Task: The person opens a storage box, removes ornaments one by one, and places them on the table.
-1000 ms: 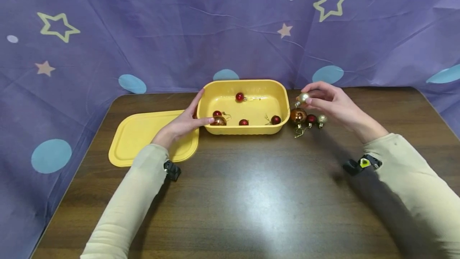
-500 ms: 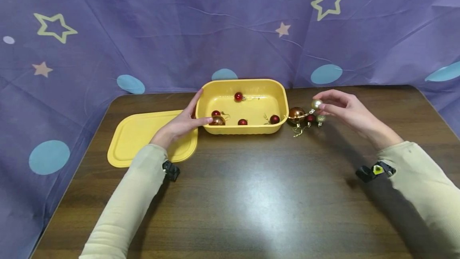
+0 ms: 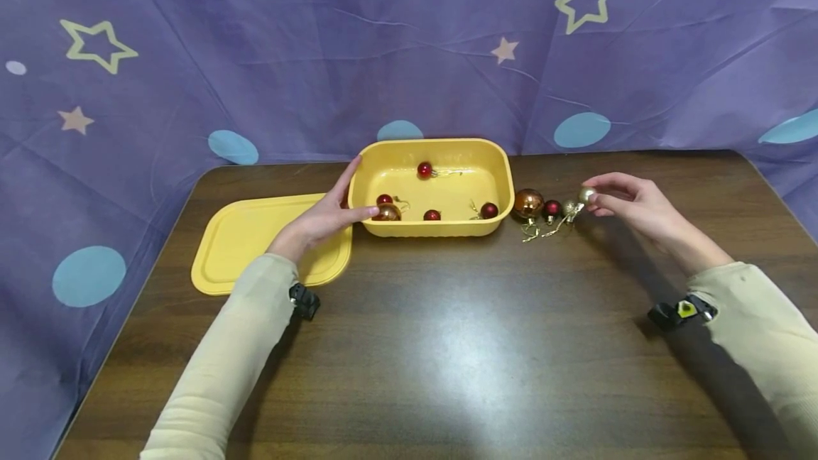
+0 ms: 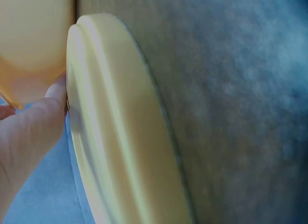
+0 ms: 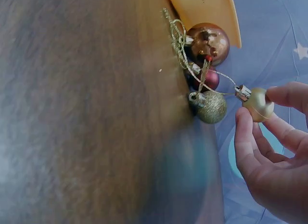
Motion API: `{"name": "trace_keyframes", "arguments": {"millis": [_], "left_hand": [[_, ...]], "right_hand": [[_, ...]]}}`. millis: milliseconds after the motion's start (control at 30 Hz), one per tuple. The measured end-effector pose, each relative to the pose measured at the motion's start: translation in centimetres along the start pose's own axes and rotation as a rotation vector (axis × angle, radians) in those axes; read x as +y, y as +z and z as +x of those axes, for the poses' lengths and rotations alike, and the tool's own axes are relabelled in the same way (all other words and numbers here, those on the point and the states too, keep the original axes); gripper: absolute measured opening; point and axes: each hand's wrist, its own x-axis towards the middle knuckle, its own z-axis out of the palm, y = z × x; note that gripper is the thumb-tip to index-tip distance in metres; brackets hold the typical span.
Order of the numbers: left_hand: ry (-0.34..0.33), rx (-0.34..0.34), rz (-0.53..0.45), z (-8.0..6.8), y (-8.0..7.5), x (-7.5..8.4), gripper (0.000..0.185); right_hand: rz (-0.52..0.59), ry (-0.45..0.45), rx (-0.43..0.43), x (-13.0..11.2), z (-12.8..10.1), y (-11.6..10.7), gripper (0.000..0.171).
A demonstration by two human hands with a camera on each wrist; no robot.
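Your right hand (image 3: 633, 206) pinches a small gold bauble (image 3: 586, 194) between thumb and fingertips, held just above the surface (image 3: 447, 346) to the right of the tub (image 3: 441, 227). In the right wrist view the bauble's (image 5: 258, 103) silver cap points toward the three others, and its gold string runs from the cap into the tangle of loops lying over them.

Those three sit in a row on the surface just right of the tub: a large copper bauble (image 3: 528, 203) nearest the tub wall, a small red one (image 3: 552, 208) beside it, then a glittery gold one (image 3: 569, 208) closest to your fingers.

Your left hand (image 3: 322, 218) rests against the tub's left end, fingers fairly straight along the outside wall and thumb reaching the front corner; it grips nothing fully. The lid (image 3: 255, 247) lies flat on the surface under that wrist, touching the tub's left side.

Inside the tub lie five baubles: a red one (image 3: 424, 170) near the back wall, another red (image 3: 384, 199) and a copper one (image 3: 388, 213) at the left front, a red (image 3: 432, 216) in the middle front, and a dark red (image 3: 488, 210) at the right front.
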Motion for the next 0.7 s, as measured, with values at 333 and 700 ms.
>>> {"name": "trace_keyframes", "arguments": {"millis": [333,700], "left_hand": [[0.002,0.001,-0.013,0.0,0.0,0.0,0.096],[-0.004,0.006,-0.032,0.0,0.0,0.0,0.096]], "right_hand": [[0.089,0.005,-0.024,1.2,-0.4,-0.8,0.015],[-0.064,0.078,-0.008,2.4,-0.4,-1.2,0.014]]}}
